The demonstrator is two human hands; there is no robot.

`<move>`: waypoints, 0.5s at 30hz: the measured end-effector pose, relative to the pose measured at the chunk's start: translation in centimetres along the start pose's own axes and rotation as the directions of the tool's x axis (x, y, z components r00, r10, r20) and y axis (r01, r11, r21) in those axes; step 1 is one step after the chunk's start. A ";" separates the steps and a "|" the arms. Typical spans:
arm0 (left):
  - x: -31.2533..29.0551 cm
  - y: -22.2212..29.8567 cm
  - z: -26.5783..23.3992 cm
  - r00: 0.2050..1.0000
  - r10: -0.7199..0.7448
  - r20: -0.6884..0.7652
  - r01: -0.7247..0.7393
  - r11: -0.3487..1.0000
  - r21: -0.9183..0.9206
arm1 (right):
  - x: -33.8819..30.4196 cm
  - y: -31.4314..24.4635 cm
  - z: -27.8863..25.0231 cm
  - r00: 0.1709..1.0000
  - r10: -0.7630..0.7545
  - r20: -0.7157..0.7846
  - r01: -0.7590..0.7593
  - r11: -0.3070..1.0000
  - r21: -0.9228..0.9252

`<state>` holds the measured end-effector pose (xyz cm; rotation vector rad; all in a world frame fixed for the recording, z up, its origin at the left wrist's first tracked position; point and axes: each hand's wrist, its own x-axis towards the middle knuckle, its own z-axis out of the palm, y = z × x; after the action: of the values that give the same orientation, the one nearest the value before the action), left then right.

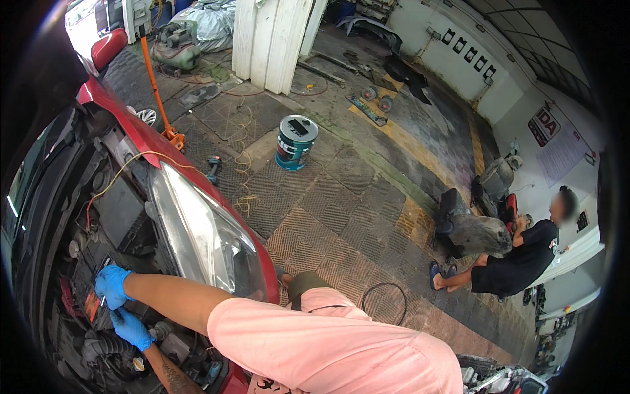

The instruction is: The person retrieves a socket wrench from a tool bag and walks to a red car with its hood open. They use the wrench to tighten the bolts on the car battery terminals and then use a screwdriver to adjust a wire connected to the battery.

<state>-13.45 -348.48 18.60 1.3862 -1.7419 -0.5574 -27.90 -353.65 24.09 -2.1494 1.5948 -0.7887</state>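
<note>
Both my hands, in blue gloves, are over the open engine bay of a red car (128,121). My right hand (113,287), at the end of the pink sleeve, is closed near a dark box with an orange label (91,306). Just below it, my left hand (133,329) has curled fingers with dark smudges on the glove. A small silvery piece shows between the hands, too small to name; what each hand grips is hidden. A yellow cable (125,161) runs across the bay and over the clear headlight (203,230).
On the floor stand a teal bucket (296,143) with a dark flat object on its lid, a cordless drill (213,169), a coiled hose (244,148) and an orange jack (172,136). A person in black (525,259) bends by dark seats (476,230) at the right.
</note>
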 end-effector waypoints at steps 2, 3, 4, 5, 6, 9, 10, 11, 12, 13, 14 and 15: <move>-0.2 0.6 0.0 1.000 0.000 0.006 0.000 1.000 0.007 | -1.1 -0.6 -1.6 0.999 0.029 0.027 -0.031 0.998 0.050; -0.2 0.9 -0.2 1.000 0.002 0.006 -0.002 1.000 0.012 | -0.9 -0.8 -1.9 0.998 0.022 0.065 -0.022 1.000 -0.009; 0.0 0.7 -0.1 1.000 0.014 0.013 -0.014 1.000 0.000 | -0.7 -1.1 -2.1 0.994 0.015 0.106 -0.008 0.998 -0.067; 0.2 0.1 0.2 1.000 0.023 0.016 -0.023 1.000 -0.009 | -0.5 -1.3 -2.3 0.989 0.007 0.150 0.012 0.992 -0.123; 0.2 -0.8 -0.1 1.000 0.025 0.009 -0.025 1.000 -0.009 | -0.8 -1.6 -2.8 0.986 0.004 0.165 0.022 0.988 -0.152; -0.1 -0.3 -0.3 0.998 0.002 -0.068 -0.002 1.000 0.004 | -2.6 -3.8 -6.4 0.972 0.010 0.235 0.023 0.991 -0.134; -0.5 1.0 -0.4 0.997 -0.059 -0.050 0.059 0.998 -0.009 | -3.0 -4.5 -7.5 0.961 0.005 0.277 0.040 0.987 -0.157; -0.7 2.6 0.1 0.997 -0.063 -0.035 0.061 0.997 -0.047 | -2.6 -2.7 -6.1 0.969 -0.022 0.245 0.061 0.986 -0.156; -0.7 3.2 0.2 0.995 -0.092 -0.025 0.093 0.995 0.029 | -2.4 -2.1 -5.8 0.971 -0.029 0.236 0.059 0.991 -0.122; -0.7 2.5 0.1 0.996 -0.052 -0.076 0.054 0.998 0.020 | -2.4 -2.4 -6.3 0.970 -0.031 0.241 0.057 0.993 -0.104; -0.7 3.1 0.4 0.996 -0.025 -0.084 0.028 0.999 0.031 | -2.7 -2.4 -6.8 0.971 -0.013 0.241 0.035 0.996 -0.087; -0.5 2.2 0.5 0.995 0.000 -0.097 -0.003 1.000 -0.021 | -2.5 -3.1 -7.2 0.963 -0.033 0.267 0.060 0.994 -0.092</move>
<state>-15.04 -347.40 19.81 1.3745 -1.6549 -0.4983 -30.58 -349.99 30.95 -2.2579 1.4770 -0.4195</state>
